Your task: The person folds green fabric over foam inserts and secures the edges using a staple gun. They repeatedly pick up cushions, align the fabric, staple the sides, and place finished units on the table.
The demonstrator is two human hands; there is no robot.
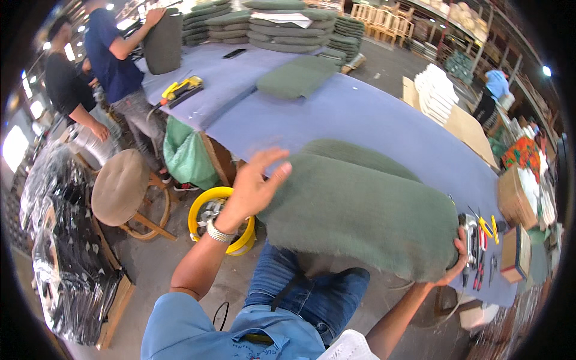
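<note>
A dark green upholstered seat cushion (366,213) is held over my lap at the table's near edge, its top tilted toward me. My right hand (451,267) grips its right end, fingers curled round the edge. Beside its upper left corner is my left hand (255,186), raised with fingers apart and slightly blurred; whether it touches the fabric I cannot tell. Behind the held cushion, a second green cushion (354,152) lies partly hidden on the blue-covered table (372,114).
Right of my right hand lie a metal staple gun (470,243) and yellow-handled pliers (483,226). A yellow bucket (240,245) stands by my left forearm, near a round stool (122,186). Cushion stacks (288,33) and a yellow tool (180,89) sit farther back. Two people stand far left.
</note>
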